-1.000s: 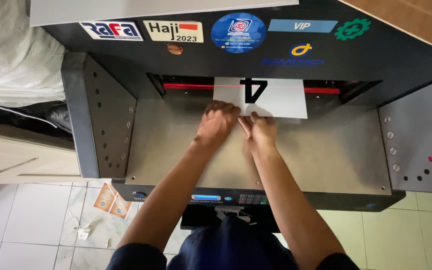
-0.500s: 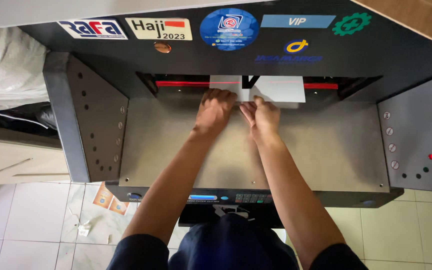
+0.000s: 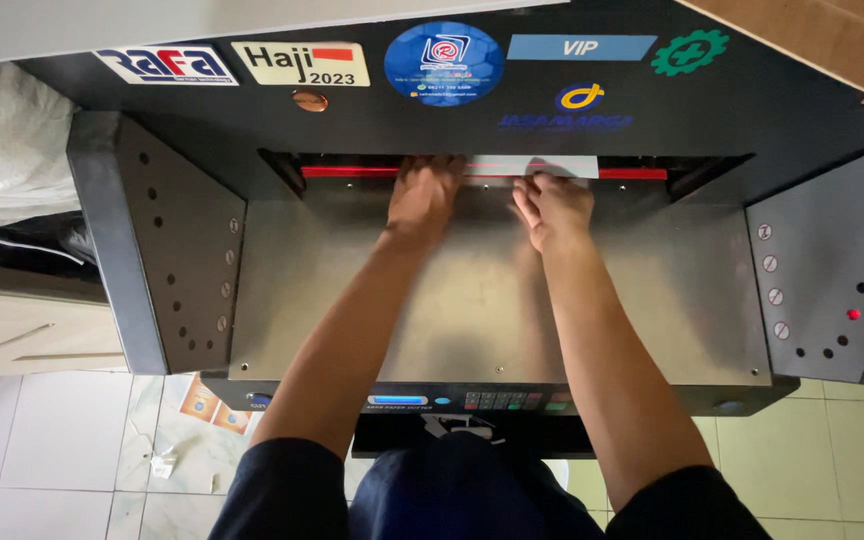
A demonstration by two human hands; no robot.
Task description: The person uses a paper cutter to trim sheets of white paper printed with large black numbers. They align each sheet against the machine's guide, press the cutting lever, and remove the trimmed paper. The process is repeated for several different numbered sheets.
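A stack of white paper (image 3: 552, 166) lies on the steel bed (image 3: 352, 300) of a large paper cutting machine, mostly pushed under the dark cutter head, with only a thin strip showing by the red line. My left hand (image 3: 424, 193) presses flat on the bed at the paper's left edge, fingertips under the head. My right hand (image 3: 554, 207) rests on the paper's near edge, fingers bent on it.
The cutter head (image 3: 472, 90) with several stickers spans the top. Grey side walls (image 3: 167, 240) with holes flank the bed; the right wall (image 3: 832, 260) carries a red light. A control panel (image 3: 492, 400) runs along the front edge. Paper scraps (image 3: 202, 400) lie on the tiled floor.
Both hands have slid the white paper away from me, deeper under the cutter head; most of the sheet that showed before is now hidden.
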